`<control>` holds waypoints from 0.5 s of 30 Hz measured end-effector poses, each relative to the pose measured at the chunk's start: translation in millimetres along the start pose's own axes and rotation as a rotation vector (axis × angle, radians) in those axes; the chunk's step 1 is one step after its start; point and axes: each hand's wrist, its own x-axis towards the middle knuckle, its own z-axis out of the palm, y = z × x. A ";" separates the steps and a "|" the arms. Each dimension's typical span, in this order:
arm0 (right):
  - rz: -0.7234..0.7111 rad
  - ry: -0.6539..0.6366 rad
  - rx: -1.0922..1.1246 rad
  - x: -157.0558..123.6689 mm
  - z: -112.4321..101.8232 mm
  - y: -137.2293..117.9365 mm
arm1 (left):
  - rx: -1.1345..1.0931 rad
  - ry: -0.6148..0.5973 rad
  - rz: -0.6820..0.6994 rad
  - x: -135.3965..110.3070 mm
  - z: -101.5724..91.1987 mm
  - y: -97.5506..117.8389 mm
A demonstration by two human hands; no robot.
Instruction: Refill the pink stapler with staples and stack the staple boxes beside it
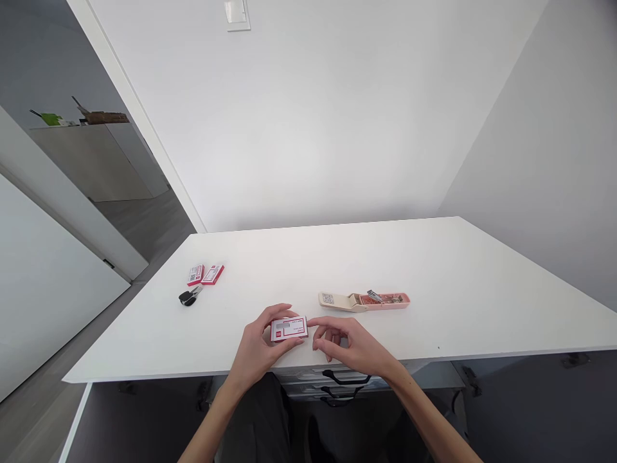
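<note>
Near the front of the white table, my left hand (263, 337) grips a small white and red cardboard box (289, 328) between thumb and fingers. The box has printing and a grey patch on its upper face. My right hand (349, 344) has its index finger stretched to the right end of the box, touching it or very close. Its other fingers are bent, with nothing visible in them. Beyond the right hand lies an opened long case (342, 301), cream on one half and pink on the other. Small metal items, among them what looks like a nail clipper (375, 296), sit in the pink half.
On the table's left side lie two similar boxes, one box (195, 274) beside another box (213, 274). In front of them is a small black-handled tool (189, 296) resembling scissors. Drawers with black handles (346, 378) are under the table's front edge.
</note>
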 end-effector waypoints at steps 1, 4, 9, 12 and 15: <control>0.000 -0.002 -0.008 0.6 0.1 -0.1 | 0.000 0.001 -0.005 -0.2 0.2 -0.4; 0.012 -0.017 -0.029 2.7 0.7 1.6 | 0.004 -0.006 -0.017 -0.4 1.6 -1.6; 0.048 0.054 0.016 4.7 4.0 6.6 | -0.006 -0.066 -0.009 -1.2 4.2 -4.1; 0.060 0.082 0.036 4.6 5.6 7.3 | 0.001 -0.120 0.010 -1.8 4.3 -5.6; 0.041 0.060 -0.043 4.8 6.0 7.5 | 0.036 -0.156 0.028 -1.9 3.4 -6.6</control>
